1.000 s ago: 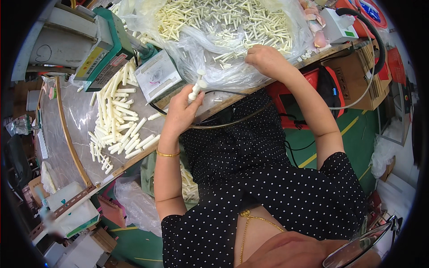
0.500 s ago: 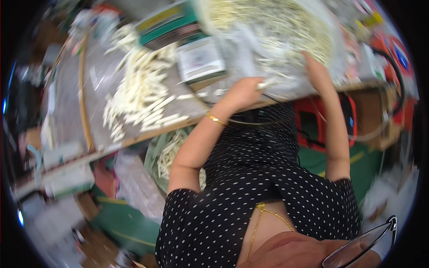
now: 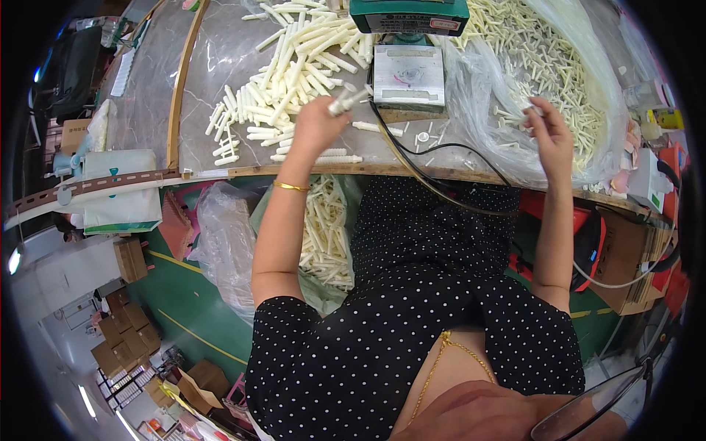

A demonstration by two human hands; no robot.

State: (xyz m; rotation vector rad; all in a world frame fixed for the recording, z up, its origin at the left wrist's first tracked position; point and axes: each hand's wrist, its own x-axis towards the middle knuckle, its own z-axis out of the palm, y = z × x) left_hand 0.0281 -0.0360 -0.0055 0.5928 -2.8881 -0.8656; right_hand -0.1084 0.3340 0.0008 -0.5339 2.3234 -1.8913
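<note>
Both bare arms raised over the bench.
Left hand (image 3: 318, 123) is closed in a grip, forearm upright; right hand (image 3: 550, 136) is lifted far right, fingers pinched.

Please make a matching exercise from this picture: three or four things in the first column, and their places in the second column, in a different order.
Things:
1. left hand
2. right hand
3. grey metal block
4. gold bracelet

Places:
a. on the left wrist
b. at the clear plastic bag of white parts
c. holding a white stick
d. on the bench between the hands

Pairs: 1-c, 2-b, 3-d, 4-a
</note>
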